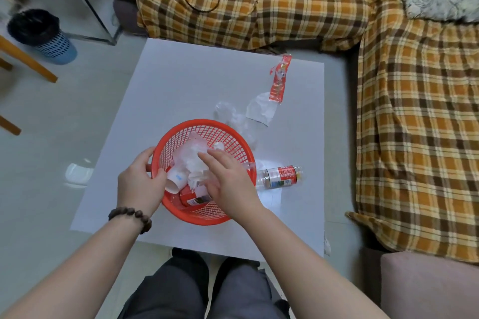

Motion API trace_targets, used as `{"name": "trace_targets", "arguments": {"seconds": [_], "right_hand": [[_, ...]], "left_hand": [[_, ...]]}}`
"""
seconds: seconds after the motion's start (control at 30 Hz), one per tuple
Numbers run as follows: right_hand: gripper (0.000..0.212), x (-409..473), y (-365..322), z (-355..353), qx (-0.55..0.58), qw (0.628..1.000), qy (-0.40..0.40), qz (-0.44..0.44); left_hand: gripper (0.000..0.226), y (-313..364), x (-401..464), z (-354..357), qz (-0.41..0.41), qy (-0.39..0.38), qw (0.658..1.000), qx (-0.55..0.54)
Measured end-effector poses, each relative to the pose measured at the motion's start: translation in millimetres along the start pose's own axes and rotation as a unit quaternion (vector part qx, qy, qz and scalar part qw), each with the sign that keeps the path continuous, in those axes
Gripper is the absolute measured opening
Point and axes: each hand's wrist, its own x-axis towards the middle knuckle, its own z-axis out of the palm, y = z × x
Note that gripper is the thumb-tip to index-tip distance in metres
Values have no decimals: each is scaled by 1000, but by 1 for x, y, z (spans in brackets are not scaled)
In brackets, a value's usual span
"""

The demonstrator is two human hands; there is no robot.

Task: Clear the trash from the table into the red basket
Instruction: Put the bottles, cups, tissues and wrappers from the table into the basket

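The red basket (220,132) stands on the white table (181,80), near its front. My left hand (137,184) grips the basket's left rim. My right hand (228,179) reaches into the basket, its fingers spread over crumpled white paper (194,160). A paper cup (176,180) and a red-labelled bottle (193,195) also lie inside. On the table remain a clear plastic bottle with a red label (281,176) right of the basket, a crumpled clear plastic bag (230,115) behind it, and a red and white wrapper (277,83) farther back.
A sofa with an orange plaid cover (414,124) runs along the back and right of the table. A blue bin with a black liner (41,33) stands on the floor at the far left, next to wooden legs (28,62). My knees (207,290) are at the table's front edge.
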Motion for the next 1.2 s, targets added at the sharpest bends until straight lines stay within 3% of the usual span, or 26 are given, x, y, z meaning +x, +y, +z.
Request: {"name": "trace_targets", "arguments": {"seconds": [0.1,0.17,0.3,0.47,0.63,0.77,0.87,1.0,1.1,1.2], "right_hand": [[44,0,19,-8,44,996,74,22],[42,-4,51,-11,45,994,70,75],[56,-15,140,2,-70,979,-46,185],[73,-20,208,37,-239,927,-201,207],[59,-13,218,61,-333,903,-201,183],[56,-8,210,57,-323,901,-220,186],[63,-3,188,44,-248,931,-166,209],[68,7,131,11,-72,980,13,184],[68,15,71,-21,80,974,164,132],[63,19,10,-48,176,946,257,91]], "left_hand": [[43,-15,5,-4,-33,17,999,15],[43,-26,5,-7,-55,31,998,32],[44,-47,1,-14,-94,49,991,79],[47,-61,-9,-13,-132,52,986,82],[45,-69,-17,-8,-138,64,986,75],[43,-70,-18,-10,-128,68,987,72],[42,-68,-17,-16,-120,66,989,57],[42,-64,-14,-25,-101,56,993,38],[42,-60,-11,-32,-86,47,995,23],[41,-54,-5,-38,-65,46,997,4]]}}
